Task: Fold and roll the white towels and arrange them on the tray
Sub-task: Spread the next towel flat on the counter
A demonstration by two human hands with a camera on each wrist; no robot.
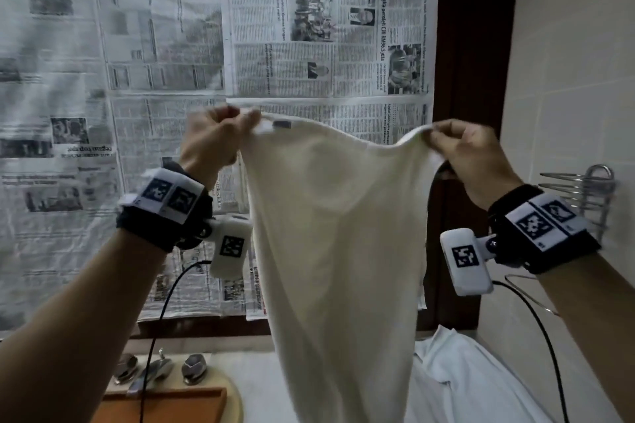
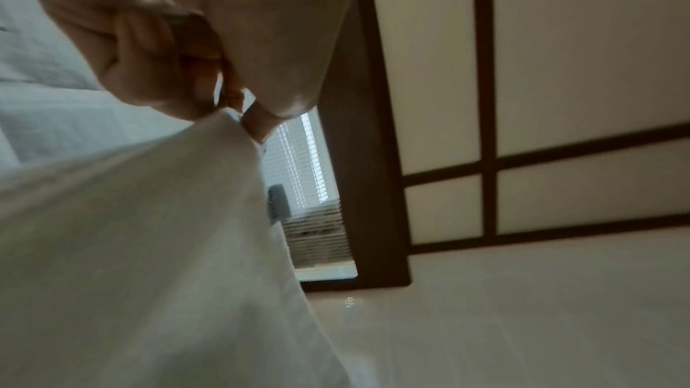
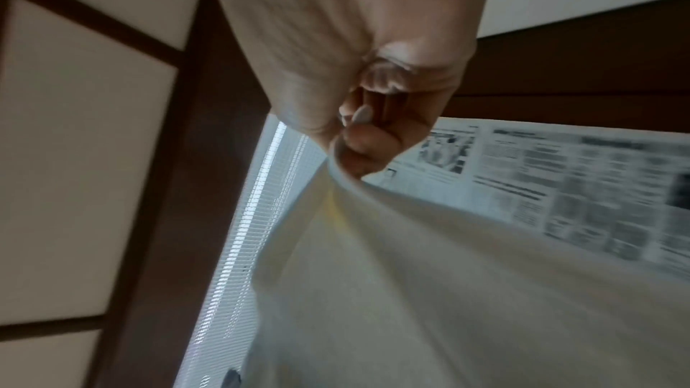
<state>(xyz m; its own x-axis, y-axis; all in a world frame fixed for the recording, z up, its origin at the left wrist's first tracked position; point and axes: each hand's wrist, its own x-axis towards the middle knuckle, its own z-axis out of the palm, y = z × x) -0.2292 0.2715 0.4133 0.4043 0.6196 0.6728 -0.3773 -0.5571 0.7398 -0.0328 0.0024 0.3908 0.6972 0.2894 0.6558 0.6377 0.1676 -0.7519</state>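
**Before the newspaper-covered window: one white towel, held aloft**

At chest height in front of the papered window we hold one white towel [image 1: 330, 233] by its two top corners. Our left hand [image 1: 214, 139] pinches the left corner, fingers curled tight round the cloth, beside a small grey label [image 1: 281, 124] sewn near the hem. Our right hand [image 1: 470, 154] pinches the right corner between thumb and bent fingers. The upper edge sags between the two grips; the rest hangs straight down, narrowing as it falls out of the head view.

Also on hand:
- newspaper sheets [image 1: 137, 79] covering the window behind the towel;
- more white cloth [image 1: 474, 385], crumpled, on the counter at lower right;
- chrome taps [image 1: 161, 367] at lower left, a brown board [image 1: 165, 405] in front of them;
- wire rack [image 1: 584, 196] on the tiled wall to the right.
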